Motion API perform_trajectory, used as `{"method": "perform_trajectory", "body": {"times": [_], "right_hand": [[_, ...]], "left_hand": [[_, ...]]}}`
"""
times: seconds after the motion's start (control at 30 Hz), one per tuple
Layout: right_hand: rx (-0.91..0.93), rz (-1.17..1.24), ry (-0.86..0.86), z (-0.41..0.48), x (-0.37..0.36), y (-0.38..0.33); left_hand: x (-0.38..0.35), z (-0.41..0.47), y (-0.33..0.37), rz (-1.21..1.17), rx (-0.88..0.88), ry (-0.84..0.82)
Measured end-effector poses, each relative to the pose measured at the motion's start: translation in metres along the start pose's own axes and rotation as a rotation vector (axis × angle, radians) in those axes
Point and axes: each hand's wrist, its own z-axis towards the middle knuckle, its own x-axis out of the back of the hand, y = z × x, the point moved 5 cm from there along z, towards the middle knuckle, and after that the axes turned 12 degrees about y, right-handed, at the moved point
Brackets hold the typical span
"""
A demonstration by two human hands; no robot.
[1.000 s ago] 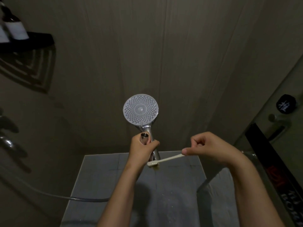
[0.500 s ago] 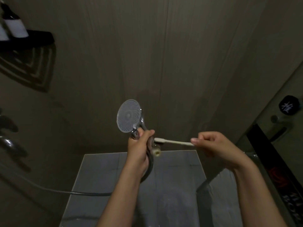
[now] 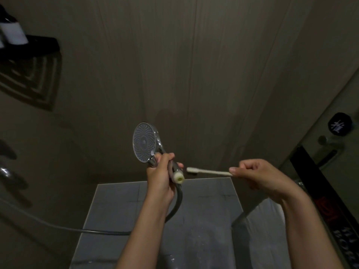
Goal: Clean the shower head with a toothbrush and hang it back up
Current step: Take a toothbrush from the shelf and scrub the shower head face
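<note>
Head view, dim shower stall.

A: Walls first. What do you log?

B: Dark panelled wall [image 3: 194,65] ahead, vertical seams, a side wall meeting it at right. Grey tiled floor [image 3: 120,206] below, pale specks on it near the bottom edge. Low light throughout.

A: Fixtures?

B: Black shelf [image 3: 40,45] high at upper left, throwing a slatted shadow on the wall under it. A dark bottle with a white label [image 3: 14,33] stands on that shelf. Chrome tap fittings [image 3: 5,171] at far left, blurred. At right, a dark panel with lettering [image 3: 330,210], too skewed to read, and a round black knob [image 3: 340,124] above it.

A: Hands?

B: Left hand [image 3: 161,175] has its grip wrapped closed around the handle of the shower head [image 3: 144,141], held upright in mid-air over the floor, well off the wall. Spray face turned toward the left of frame, seen at an angle. The handle's lower end, a pale yellowish ring, pokes out beside the hand. Grey hose [image 3: 77,229] curves down from there and trails away left across the floor area.

A: And the other?

B: Right hand [image 3: 258,175] pinches closed on the tail of a white toothbrush [image 3: 209,171]. Brush lies roughly level, head pointing left, its tip just beside the shower handle near the left fingers. Cannot tell whether the bristles touch the metal.
</note>
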Motion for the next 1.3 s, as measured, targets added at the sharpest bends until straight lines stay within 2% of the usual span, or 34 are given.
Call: {"method": "perform_trajectory", "body": {"times": [0.1,0.23,0.33,0.43,0.57,0.77,1.03,1.3], "right_hand": [[0.043,0.039,-0.014,0.001,-0.006,-0.007],[0.036,-0.023,-0.062,0.001,-0.015,-0.005],[0.015,-0.014,-0.03,0.001,-0.007,-0.001],[0.066,0.094,0.058,0.002,0.001,-0.002],[0.184,0.185,0.099,0.001,-0.004,-0.009],[0.284,0.092,0.066,-0.002,-0.026,-0.011],[0.349,0.101,0.226,0.001,-0.019,-0.01],[0.336,0.1,0.158,-0.001,-0.021,-0.014]], "left_hand": [[-0.001,0.001,0.002,-0.02,-0.022,-0.005],[-0.001,0.0,0.001,0.013,-0.014,-0.018],[0.003,0.003,0.003,0.017,-0.033,0.017],[0.003,0.009,0.002,-0.008,-0.023,0.091],[0.01,0.019,-0.01,-0.001,0.112,0.221],[0.012,0.019,-0.02,-0.156,0.34,0.216],[0.003,0.011,-0.016,-0.189,0.378,0.201],[-0.002,0.001,-0.016,-0.206,0.405,0.18]]}}
